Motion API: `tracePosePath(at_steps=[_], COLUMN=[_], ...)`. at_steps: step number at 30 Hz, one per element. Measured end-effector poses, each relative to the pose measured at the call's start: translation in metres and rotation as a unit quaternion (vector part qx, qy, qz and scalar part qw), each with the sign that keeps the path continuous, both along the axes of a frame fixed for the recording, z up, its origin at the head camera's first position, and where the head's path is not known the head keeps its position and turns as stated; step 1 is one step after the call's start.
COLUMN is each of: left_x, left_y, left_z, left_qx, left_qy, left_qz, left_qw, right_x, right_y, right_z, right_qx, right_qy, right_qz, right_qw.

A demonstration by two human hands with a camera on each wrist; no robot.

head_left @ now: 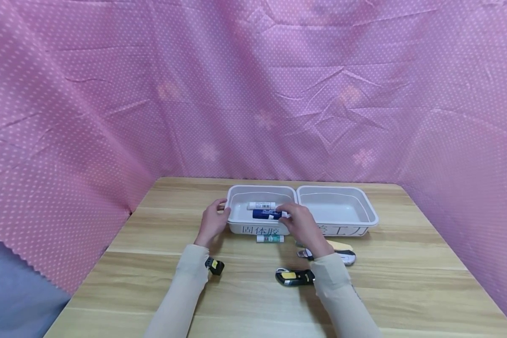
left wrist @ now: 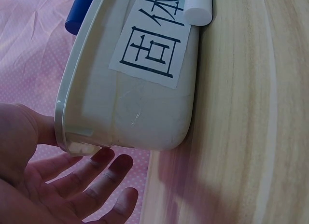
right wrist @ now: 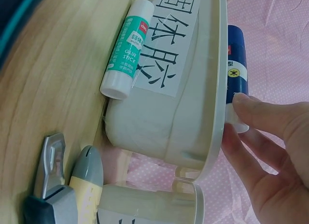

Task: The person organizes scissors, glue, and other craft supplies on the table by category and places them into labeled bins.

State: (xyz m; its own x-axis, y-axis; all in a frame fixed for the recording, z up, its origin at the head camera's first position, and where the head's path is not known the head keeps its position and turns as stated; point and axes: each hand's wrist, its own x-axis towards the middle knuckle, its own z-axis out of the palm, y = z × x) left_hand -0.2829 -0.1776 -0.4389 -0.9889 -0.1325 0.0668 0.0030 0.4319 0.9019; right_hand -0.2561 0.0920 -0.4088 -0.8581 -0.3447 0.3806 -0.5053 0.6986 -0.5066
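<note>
1 blue glue stick (right wrist: 237, 64) has its white end (right wrist: 235, 119) in the right grip (head_left: 301, 226).

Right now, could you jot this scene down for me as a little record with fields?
Left hand: holds the left box at its left-end rim
Right hand: pinches a blue tube near its white end, over the left box
Inside left box: a white tube
In front of left box: a green-and-white glue stick on the wooden table
Cutters near right forearm: black-and-yellow cutter; silver-and-black cutter
Right box: beside the left box
Backdrop: pink dotted cloth
</note>
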Motion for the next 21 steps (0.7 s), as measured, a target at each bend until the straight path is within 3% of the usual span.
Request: tracePosePath(at_steps=[21], left_x=[-0.0011], left_y=[0.0], left_z=[0.0003], left_qx=[0.001], left_qy=[-0.003], left_qz=[0.0], left_qw=[1.0], right_x=[-0.0033], right_y=[-0.0007], right_z=[-0.0019], right_qx=[0.014], right_qy=[-0.012], right_qz=[-0.009], right_qw=[1.0])
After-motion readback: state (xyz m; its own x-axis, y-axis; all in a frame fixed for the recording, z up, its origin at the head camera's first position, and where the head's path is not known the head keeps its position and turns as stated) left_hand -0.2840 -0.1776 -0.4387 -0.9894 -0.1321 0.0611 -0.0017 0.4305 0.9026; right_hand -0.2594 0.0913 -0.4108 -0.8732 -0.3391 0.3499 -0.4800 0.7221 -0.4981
